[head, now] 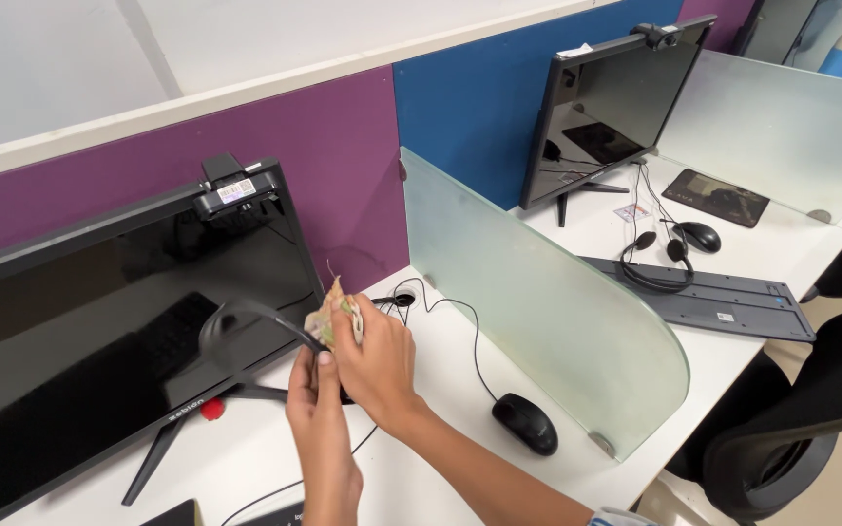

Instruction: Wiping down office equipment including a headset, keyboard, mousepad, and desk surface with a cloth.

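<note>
While the right hand (374,360) keeps a closed grip on a crumpled, pale cloth (335,314), the left hand (319,429) pinches the thin black headset band (255,317) just left of it. Both are held above the white desk (421,468). Two dark flat monitors, two black rounded mice and one frosted divider stand around.
</note>
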